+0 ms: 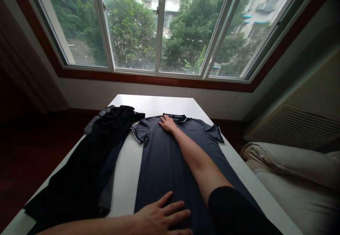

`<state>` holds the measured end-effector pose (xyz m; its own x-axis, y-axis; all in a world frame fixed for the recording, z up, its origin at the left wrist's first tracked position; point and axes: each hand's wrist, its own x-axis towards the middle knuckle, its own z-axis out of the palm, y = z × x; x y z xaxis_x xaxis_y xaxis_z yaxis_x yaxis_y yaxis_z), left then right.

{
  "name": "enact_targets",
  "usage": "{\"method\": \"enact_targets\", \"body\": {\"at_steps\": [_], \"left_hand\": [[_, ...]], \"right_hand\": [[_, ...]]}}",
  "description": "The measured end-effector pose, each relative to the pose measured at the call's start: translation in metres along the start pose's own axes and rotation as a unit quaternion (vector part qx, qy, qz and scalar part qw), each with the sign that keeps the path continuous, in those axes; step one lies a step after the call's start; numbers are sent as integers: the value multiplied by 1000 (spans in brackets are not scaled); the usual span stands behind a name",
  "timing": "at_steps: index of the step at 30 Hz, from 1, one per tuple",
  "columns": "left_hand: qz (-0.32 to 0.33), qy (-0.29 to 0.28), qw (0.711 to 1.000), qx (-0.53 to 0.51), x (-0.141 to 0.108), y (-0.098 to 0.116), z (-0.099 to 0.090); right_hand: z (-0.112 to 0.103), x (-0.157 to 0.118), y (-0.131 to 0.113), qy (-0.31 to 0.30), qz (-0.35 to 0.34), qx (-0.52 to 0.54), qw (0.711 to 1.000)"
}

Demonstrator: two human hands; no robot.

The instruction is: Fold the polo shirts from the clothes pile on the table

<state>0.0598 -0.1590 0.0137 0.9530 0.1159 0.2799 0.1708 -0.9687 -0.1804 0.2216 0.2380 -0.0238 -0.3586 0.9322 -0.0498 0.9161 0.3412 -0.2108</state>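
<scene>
A dark grey-blue polo shirt [159,157] lies spread flat, its black-edged collar at the far end and a short sleeve out to each side. Near the collar, my right hand [167,123] rests on the upper chest, fingers apart and holding nothing. My left hand [162,215] is at the bottom of the view, over the lower part of the shirt, its fingers spread and nothing in them. The shirt's lower hem is out of view.
A pile of black, navy and grey clothes [79,167] lies along the left of the white table [127,178]. Beyond the table's far edge stand a wall and window [156,26]. A cream cushioned seat [297,182] is on the right.
</scene>
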Motion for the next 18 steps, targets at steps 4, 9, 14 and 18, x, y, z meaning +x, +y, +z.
{"method": "enact_targets", "body": {"at_steps": [4, 9, 14, 18], "left_hand": [[9, 6, 1000, 9, 1, 3, -1], [6, -3, 1000, -7, 3, 3, -9], [-1, -9, 1000, -23, 3, 3, -6], [2, -6, 999, -32, 2, 2, -4]], "right_hand": [[-4, 0, -2, -3, 7, -1, 1000], [-17, -9, -2, 34, -27, -9, 999], [-37, -16, 17, 101, 65, -13, 993], [-38, -15, 36, 82, 101, -17, 991]]}}
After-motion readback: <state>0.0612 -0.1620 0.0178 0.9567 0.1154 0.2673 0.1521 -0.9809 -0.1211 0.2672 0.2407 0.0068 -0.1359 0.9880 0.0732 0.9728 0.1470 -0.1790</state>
